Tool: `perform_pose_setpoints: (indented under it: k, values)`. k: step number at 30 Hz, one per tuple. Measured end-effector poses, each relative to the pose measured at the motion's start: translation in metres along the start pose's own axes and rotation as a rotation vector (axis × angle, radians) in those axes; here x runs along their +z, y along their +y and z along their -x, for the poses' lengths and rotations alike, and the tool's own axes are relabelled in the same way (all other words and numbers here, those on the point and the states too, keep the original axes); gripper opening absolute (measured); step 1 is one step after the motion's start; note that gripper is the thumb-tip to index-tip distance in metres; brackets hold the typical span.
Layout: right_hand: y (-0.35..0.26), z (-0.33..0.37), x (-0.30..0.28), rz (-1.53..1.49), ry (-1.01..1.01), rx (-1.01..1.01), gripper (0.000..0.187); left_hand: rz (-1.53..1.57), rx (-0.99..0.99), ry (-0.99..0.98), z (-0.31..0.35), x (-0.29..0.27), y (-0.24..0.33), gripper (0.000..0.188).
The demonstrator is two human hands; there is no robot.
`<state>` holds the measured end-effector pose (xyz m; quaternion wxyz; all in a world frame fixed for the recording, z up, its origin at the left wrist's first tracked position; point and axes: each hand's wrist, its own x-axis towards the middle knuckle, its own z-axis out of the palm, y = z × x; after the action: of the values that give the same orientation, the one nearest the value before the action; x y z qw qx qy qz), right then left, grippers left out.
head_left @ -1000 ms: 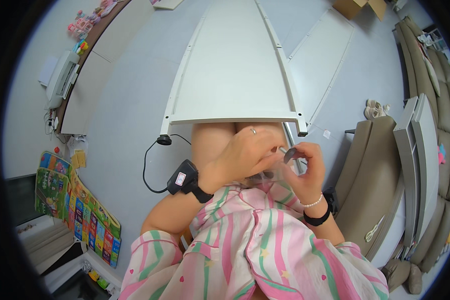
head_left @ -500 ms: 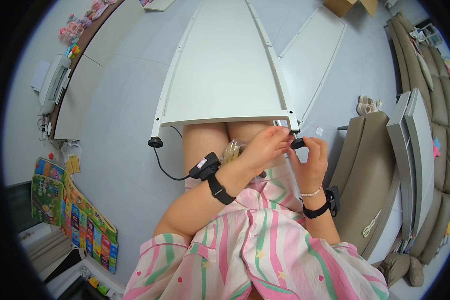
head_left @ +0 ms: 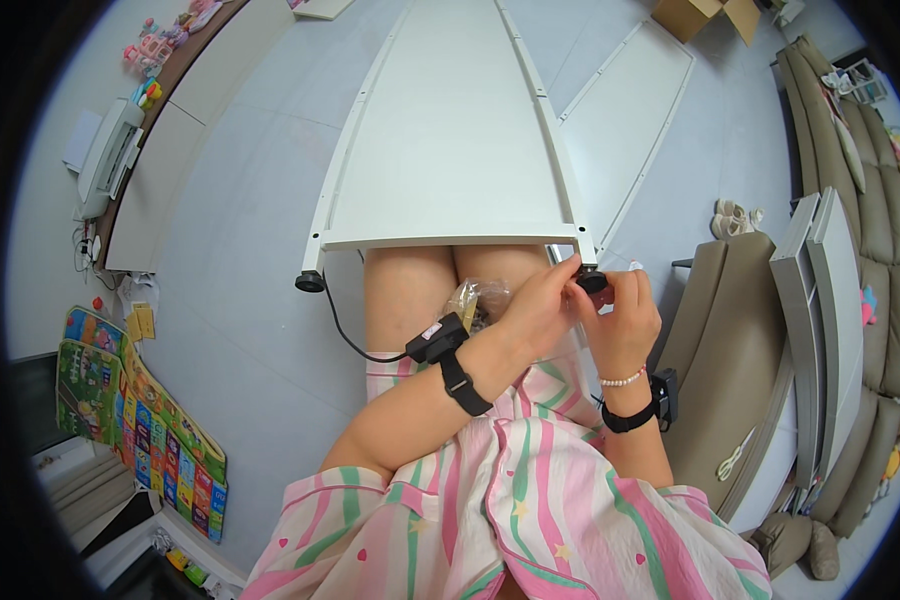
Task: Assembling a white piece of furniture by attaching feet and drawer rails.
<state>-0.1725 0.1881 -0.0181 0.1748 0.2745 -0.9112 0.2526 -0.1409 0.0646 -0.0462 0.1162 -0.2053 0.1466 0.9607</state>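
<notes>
Though small, black foot [head_left: 591,282] against right hand [head_left: 623,325].

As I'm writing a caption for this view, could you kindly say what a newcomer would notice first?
Probably the large white panel at top centre, its near end over the person's legs. Next, the black foot at its near right corner, held by the right hand with the left hand beside it. At lower left, a multicoloured sheet stands out.

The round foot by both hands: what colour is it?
The round foot is black, in the head view.
</notes>
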Motion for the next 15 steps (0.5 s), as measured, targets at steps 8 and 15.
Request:
perform_pose_setpoints:
  k: [8,15]
  values:
    - [0.003,-0.003,0.002,0.013,-0.069,0.036,0.032,0.041,-0.057,0.068,0.015,-0.006,-0.008,0.033]
    - [-0.004,-0.008,0.002,0.046,-0.119,0.063,0.026,-0.03,-0.033,0.079,0.019,-0.003,-0.014,0.029]
